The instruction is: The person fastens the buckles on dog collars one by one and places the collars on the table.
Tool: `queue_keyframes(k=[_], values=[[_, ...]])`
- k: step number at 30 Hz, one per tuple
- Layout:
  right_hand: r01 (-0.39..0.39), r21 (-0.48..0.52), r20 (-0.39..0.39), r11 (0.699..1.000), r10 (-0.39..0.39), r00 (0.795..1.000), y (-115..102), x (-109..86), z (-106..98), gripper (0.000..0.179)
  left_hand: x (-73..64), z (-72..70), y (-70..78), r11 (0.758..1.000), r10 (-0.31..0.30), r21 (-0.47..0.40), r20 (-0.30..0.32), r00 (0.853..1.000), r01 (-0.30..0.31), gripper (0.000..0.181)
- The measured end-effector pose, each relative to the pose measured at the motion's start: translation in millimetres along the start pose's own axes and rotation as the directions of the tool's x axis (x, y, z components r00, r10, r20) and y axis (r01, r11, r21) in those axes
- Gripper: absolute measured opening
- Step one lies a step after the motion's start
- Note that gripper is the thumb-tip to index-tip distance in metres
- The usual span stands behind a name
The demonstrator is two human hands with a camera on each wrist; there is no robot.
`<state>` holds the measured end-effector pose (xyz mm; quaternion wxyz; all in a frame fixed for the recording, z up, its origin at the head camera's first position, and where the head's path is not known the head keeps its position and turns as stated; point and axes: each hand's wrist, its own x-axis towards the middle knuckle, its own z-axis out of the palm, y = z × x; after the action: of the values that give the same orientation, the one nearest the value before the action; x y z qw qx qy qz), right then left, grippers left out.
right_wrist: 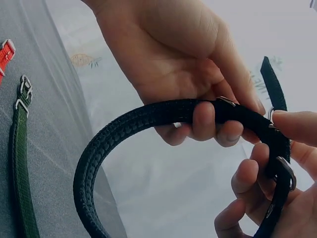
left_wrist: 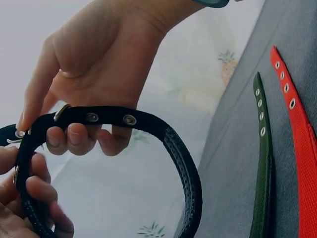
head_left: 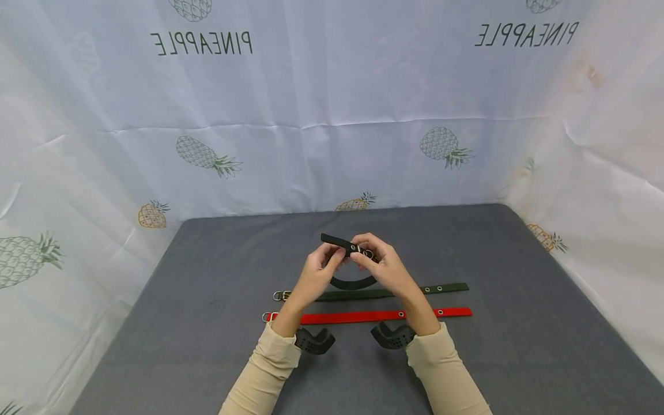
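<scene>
Both hands hold a black dog collar (head_left: 354, 284), bent into a loop, above the table. My left hand (head_left: 313, 271) pinches it near the strap tip (head_left: 332, 238), which sticks out to the left. The right hand (head_left: 384, 259) grips the part with metal hardware and eyelets (left_wrist: 130, 119). In the right wrist view a metal buckle (right_wrist: 287, 173) sits by the right fingers, and the left hand (right_wrist: 173, 59) curls round the padded band. Below the hands lie a green collar (head_left: 363, 294) and a red collar (head_left: 353, 317), both stretched flat.
A grey cloth covers the table (head_left: 218, 276). A white pineapple-print curtain (head_left: 311, 86) encloses its back and sides. Black wrist mounts (head_left: 315, 341) sit at the inner side of both cuffs, above the near part of the table.
</scene>
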<state>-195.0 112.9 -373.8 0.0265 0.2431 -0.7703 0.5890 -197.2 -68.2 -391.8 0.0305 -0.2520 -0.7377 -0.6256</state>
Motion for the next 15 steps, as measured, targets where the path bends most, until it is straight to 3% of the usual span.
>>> queue_keyframes(k=[15], values=[[-0.023,0.028,-0.014,0.999,0.023,1.0,1.6,0.4,0.4,0.023,1.4,4.1,-2.1,0.994,0.011,-0.105,0.007,1.0,-0.01,0.025]])
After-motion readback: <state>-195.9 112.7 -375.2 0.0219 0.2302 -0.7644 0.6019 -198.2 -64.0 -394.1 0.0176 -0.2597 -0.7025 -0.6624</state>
